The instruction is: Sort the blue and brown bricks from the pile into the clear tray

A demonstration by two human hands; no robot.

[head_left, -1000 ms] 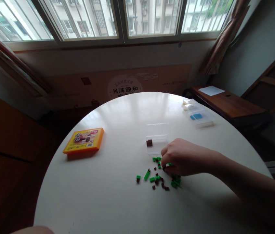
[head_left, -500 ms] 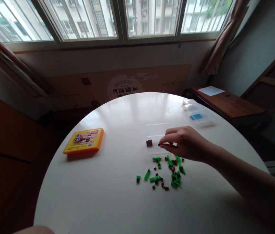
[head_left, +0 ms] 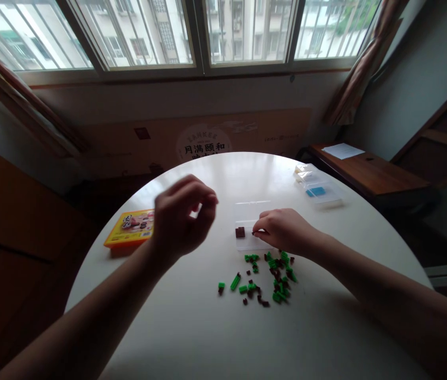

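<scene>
My right hand (head_left: 282,229) pinches a small dark brown building brick (head_left: 253,233) between thumb and fingertips, over a clear plastic box (head_left: 247,244). Left of that brick, a block of brown bricks (head_left: 240,232) sits in the box. My left hand (head_left: 186,214) is raised over the table between the yellow-orange box and the clear box, thumb and fingers curled together in a pinch. Whether anything is between its fingertips I cannot make out. Nearer to me than the clear box lie loose green bricks (head_left: 235,282) and brown bricks (head_left: 266,304), scattered on the table.
A yellow-orange box (head_left: 128,232) lies on the left of the round white table (head_left: 192,332), partly behind my left hand. At the far right are clear plastic cases (head_left: 328,200), one with a blue piece (head_left: 315,192). A wooden desk (head_left: 382,171) stands beyond the edge.
My left hand has come up from the bottom left edge to over the middle of the table. My right hand stays at the clear box, still pinching the brown brick. The view has shifted slightly.
</scene>
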